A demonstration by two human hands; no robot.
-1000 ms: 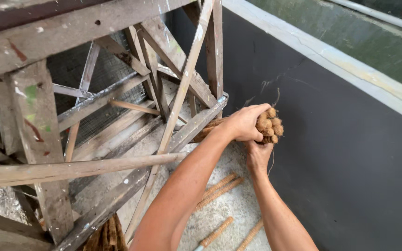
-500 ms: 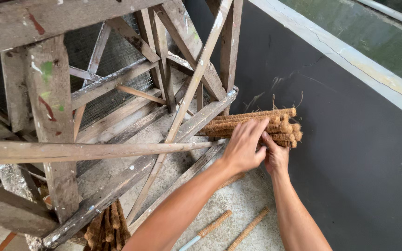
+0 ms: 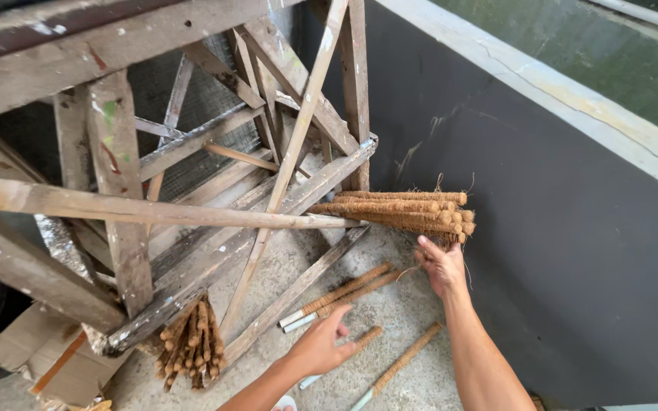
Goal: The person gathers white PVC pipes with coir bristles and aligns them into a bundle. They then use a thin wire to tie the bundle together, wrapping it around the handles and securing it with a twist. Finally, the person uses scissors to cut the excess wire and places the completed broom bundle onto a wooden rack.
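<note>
The right hand (image 3: 441,266) held the end of the bundle of stiff, rough brown fibre-wrapped sticks (image 3: 401,211), which looked light, while the open, empty left hand (image 3: 323,344) reached for a loose stick on the floor (image 3: 342,291), best gripped mid-length.

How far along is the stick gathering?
Done: a bundle of fibre-wrapped sticks lies stacked on the wooden frame, and a second bunch rests under it. In hand: the right hand touches the bundle's underside, and the left hand reaches toward a loose stick. Left: about four loose sticks lie on the concrete floor.
</note>
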